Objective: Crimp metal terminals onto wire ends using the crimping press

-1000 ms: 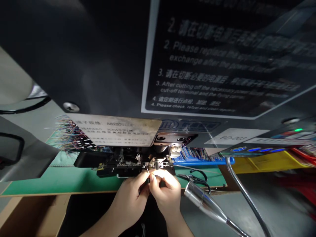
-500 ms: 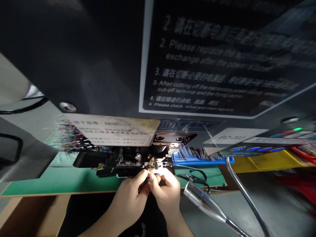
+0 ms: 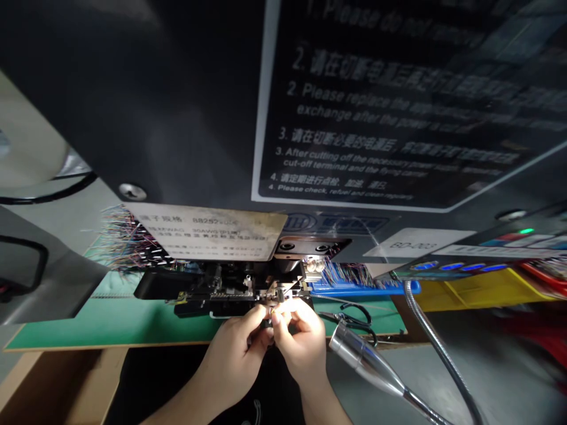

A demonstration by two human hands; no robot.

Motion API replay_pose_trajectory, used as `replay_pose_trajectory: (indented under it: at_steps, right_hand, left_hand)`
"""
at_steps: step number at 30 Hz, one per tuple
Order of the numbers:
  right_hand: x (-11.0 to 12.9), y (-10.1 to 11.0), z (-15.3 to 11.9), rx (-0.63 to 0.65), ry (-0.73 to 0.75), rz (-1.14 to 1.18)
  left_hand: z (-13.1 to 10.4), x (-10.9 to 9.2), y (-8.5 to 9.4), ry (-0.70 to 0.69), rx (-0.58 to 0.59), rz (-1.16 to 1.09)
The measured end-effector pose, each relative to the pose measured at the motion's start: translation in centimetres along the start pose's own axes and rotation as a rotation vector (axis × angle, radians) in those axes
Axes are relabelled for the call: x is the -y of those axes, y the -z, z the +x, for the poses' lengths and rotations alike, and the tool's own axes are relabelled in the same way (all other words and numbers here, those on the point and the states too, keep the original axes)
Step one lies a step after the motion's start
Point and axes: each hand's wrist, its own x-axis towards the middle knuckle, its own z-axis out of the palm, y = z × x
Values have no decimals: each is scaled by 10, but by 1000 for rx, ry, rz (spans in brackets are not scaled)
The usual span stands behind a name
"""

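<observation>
My left hand [image 3: 241,348] and my right hand [image 3: 299,339] meet under bright light, right at the front of the machine's metal tooling [image 3: 277,293]. Thumb and fingers are pinched together on each. Whatever lies between the fingertips is too small and glaring to name; only a tiny yellowish spot shows there. Behind the left fingertips runs a strip of small metal terminals [image 3: 233,295], leading across the tooling from the left. The large dark machine housing [image 3: 177,118] hangs over the hands and covers the upper view.
Bundles of thin coloured wires lie at left [image 3: 128,242] and in a blue tray [image 3: 367,289] at right. Black-handled scissors [image 3: 349,319] rest on the green tabletop [image 3: 133,321]. A silver lamp head [image 3: 367,357] on a flexible neck stands beside my right hand. Yellow bins [image 3: 482,289] are further right.
My right hand has shifted slightly right, and its fingertips have turned a little. The left hand stays nearly in place, still pinched. The camera view has tilted slightly.
</observation>
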Motion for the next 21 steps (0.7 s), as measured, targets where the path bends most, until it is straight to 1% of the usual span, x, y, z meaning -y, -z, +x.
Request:
replay_pose_trajectory:
  at_steps: [3,6,8,10,16,21]
  right_hand:
    - [0,0,-1,-8,-14,-5]
    - [1,-1,1,-29,61,-52]
    - [3,-1,2,-24,120,-76]
    - [4,-1,3,-13,148,-85]
    - [4,0,5,-10,169,-121]
    - [3,-1,5,-18,143,-101]
  left_hand:
    - [-1,-2,0,-15,3,-35]
    - [-2,-2,0,-11,7,-56]
    - [-2,-1,0,-8,6,-53]
    - [-2,0,0,-7,4,-44]
    - [1,-4,2,-7,-6,-22]
    - [2,-4,2,19,-5,4]
